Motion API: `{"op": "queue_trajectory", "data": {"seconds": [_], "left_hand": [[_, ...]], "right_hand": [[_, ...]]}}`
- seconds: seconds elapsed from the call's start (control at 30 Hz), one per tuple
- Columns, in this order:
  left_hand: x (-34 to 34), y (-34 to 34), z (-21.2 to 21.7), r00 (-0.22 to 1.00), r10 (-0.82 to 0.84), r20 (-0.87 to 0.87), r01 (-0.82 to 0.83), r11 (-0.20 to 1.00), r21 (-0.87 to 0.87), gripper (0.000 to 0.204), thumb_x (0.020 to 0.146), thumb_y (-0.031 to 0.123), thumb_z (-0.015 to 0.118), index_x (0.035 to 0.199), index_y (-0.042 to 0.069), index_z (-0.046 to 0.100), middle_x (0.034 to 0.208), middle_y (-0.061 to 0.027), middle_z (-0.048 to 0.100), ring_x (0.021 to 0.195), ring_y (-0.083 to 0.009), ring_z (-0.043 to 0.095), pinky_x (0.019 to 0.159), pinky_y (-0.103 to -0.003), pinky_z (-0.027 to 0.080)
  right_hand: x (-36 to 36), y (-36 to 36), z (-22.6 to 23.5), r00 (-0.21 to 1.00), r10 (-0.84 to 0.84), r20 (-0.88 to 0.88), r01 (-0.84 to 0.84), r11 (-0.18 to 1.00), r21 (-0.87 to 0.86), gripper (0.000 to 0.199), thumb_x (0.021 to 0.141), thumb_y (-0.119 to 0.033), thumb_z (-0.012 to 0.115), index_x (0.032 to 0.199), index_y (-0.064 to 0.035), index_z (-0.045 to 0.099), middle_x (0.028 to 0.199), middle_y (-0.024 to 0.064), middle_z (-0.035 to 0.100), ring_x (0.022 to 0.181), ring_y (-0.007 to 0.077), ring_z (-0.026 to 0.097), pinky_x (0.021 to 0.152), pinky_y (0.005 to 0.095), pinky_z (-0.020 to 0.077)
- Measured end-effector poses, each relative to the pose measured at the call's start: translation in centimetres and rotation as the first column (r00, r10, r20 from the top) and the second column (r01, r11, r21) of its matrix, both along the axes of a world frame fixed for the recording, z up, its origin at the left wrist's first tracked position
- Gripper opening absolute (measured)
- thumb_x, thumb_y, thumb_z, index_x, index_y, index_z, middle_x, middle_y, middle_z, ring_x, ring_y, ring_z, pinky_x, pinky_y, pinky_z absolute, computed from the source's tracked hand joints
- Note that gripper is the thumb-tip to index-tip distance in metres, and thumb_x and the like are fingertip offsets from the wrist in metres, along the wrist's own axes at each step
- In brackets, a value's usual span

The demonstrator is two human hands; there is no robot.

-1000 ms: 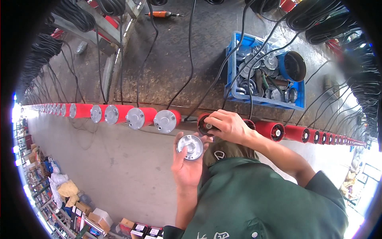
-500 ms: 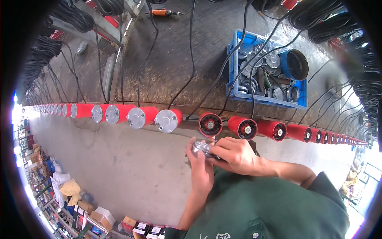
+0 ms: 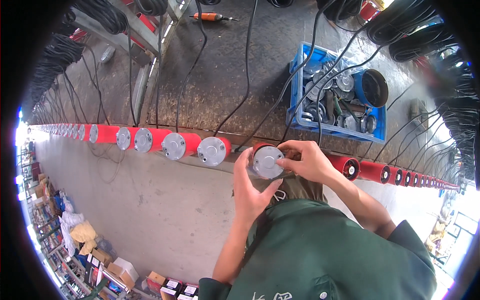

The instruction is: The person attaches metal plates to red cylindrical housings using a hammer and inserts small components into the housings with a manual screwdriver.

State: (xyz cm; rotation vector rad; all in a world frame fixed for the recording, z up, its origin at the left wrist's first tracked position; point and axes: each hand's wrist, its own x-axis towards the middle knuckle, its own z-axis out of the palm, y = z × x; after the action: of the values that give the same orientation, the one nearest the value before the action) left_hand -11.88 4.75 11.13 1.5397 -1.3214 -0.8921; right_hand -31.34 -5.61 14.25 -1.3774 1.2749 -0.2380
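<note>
Silver cap on red cylinder | our left hand grips it from below | our right hand pinches its edge

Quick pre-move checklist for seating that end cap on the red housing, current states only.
1. Silver end cap held at the red housing mouth: ok.
2. Left hand supports the cap from below: ok.
3. Right hand grips the cap's right edge: ok.
4. Cap seated flush: cannot tell, fingers cover the rim.
5. Black cable trails away behind the housing, clear of the cap: ok.
6. Neighbouring capped housing stands apart from the hands: ok.
</note>
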Motion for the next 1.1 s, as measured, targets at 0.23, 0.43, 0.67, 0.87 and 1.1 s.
{"op": "queue_trajectory", "data": {"seconds": [0.23,0.43,0.67,0.87,1.1], "left_hand": [[0.0,-1.0,-2.2,0.997,-0.022,-0.074,0.022,1.000,-0.009,0.100,0.080,0.017,0.094,0.161,0.001,0.038,0.158,-0.0215,0.054,0.144,-0.0355,0.057,0.117,-0.046,0.048],[-0.5,-0.9,-2.4,0.989,0.009,-0.148,0.000,0.998,0.061,0.100,0.078,0.013,0.096,0.159,0.001,0.039,0.157,-0.0232,0.057,0.144,-0.0355,0.057,0.124,-0.047,0.044],[-1.1,-0.9,-2.3,0.993,0.043,-0.109,-0.037,0.998,0.050,0.093,0.078,0.008,0.094,0.156,0.001,0.045,0.156,-0.0208,0.058,0.143,-0.0341,0.058,0.122,-0.046,0.046],[-1.7,-0.9,-2.8,0.998,0.053,-0.020,-0.053,0.999,-0.005,0.091,0.079,0.011,0.095,0.156,0.001,0.048,0.153,-0.0191,0.060,0.140,-0.0333,0.060,0.118,-0.045,0.049],[-1.8,-0.9,-3.3,0.998,0.053,0.043,-0.051,0.998,-0.042,0.089,0.080,0.015,0.096,0.155,0.001,0.050,0.153,-0.0205,0.060,0.138,-0.0354,0.063,0.116,-0.046,0.050]], "right_hand": [[1.1,-0.9,-0.4,0.997,0.071,-0.040,-0.073,0.996,-0.059,0.038,0.092,-0.022,0.084,0.124,-0.0024,0.077,0.091,0.0127,0.082,0.079,0.0182,0.077,0.077,0.0358,0.0596],[0.6,-0.8,-0.7,0.998,0.065,-0.021,-0.067,0.994,-0.091,0.035,0.092,-0.021,0.083,0.121,-0.0024,0.077,0.092,0.0147,0.082,0.079,0.0212,0.078,0.077,0.0360,0.0603],[-1.3,-1.5,-3.0,0.981,0.167,-0.103,-0.191,0.930,-0.314,0.035,0.089,-0.012,0.081,0.123,-0.0035,0.076,0.103,0.0127,0.082,0.093,0.0256,0.080,0.086,0.0369,0.0618],[-1.9,-1.6,-3.9,0.975,0.209,-0.077,-0.217,0.967,-0.135,0.041,0.085,-0.012,0.084,0.124,-0.0033,0.075,0.105,0.0121,0.083,0.099,0.0225,0.081,0.093,0.0347,0.0609],[-1.7,-1.6,-4.0,0.983,0.174,-0.051,-0.180,0.974,-0.141,0.038,0.084,-0.011,0.084,0.120,-0.0023,0.076,0.102,0.0113,0.084,0.094,0.0215,0.081,0.090,0.0338,0.0614]]}}
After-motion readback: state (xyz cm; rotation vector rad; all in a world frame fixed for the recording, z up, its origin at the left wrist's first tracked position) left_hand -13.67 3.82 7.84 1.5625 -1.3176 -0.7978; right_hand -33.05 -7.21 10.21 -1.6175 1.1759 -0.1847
